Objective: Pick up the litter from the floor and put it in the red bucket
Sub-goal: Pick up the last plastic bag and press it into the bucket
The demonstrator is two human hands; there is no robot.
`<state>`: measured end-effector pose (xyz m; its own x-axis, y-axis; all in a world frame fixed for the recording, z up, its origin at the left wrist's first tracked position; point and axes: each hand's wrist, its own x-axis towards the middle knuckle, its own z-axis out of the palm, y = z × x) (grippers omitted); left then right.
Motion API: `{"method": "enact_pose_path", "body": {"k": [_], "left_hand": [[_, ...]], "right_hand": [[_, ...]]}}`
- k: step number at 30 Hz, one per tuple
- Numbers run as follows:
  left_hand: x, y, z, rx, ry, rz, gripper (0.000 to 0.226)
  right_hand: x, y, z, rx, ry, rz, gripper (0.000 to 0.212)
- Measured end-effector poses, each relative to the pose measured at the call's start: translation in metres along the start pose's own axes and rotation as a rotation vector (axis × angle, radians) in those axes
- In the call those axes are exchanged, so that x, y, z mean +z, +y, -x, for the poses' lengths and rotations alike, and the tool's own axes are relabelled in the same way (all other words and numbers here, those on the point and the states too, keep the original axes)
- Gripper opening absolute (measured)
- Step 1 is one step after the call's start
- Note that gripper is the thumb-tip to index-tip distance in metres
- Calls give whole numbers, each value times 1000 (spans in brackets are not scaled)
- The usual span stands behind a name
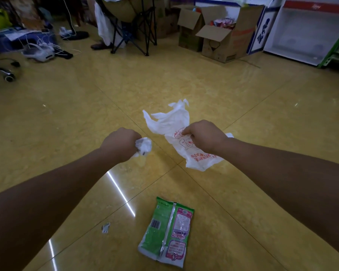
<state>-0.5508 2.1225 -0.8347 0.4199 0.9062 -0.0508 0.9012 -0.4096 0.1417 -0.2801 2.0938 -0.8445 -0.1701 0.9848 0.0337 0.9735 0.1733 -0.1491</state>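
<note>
Litter | left grip (119,143) clenched on white wad (144,145) | right grip (204,135) pinching plastic bag (172,122) mid-sheet, long axis running away from person | green wrapper (166,233) on floor (67,124), nearer person than either grip | red bucket unseen

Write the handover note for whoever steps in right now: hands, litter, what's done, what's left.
Left hand: grips a crumpled white wad.
Right hand: pinches the white plastic bag with red print; I can't tell whether the bag is clear of the floor.
Lying on the floor near the person: a green packet and a small scrap.
The red bucket is not in view.
Done: two pieces are in hand; nothing is seen binned.
Left: drop the wad and bag in the bucket, then collect the packet and scrap.
</note>
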Motion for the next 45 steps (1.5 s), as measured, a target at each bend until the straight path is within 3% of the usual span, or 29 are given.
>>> {"method": "enact_pose_path", "body": {"k": [9,18,25,36,38,41,45], "left_hand": [[-52,-18,-1,-89,56,41,2],[-144,-34,67,-271,5,235,25],[-286,-47,129,-372,-30,296,7],[-575,-44,188,-435,85,334,11],[-613,-41,197,-428,108,304,7],[-655,-37,211,-431,166,283,25],[-689,-31,235,-482,226,267,11]], "right_hand": [[-16,-48,-35,-128,-71,11,48],[-119,-109,-43,-176,-197,-46,53],[-262,-170,-40,-192,-326,-43,52],[-509,-276,-48,-301,-361,-51,54],[-539,-292,-53,-347,-360,-27,55],[-576,-316,-62,-412,-362,14,56],[-610,-343,-70,-475,-358,23,57]]}}
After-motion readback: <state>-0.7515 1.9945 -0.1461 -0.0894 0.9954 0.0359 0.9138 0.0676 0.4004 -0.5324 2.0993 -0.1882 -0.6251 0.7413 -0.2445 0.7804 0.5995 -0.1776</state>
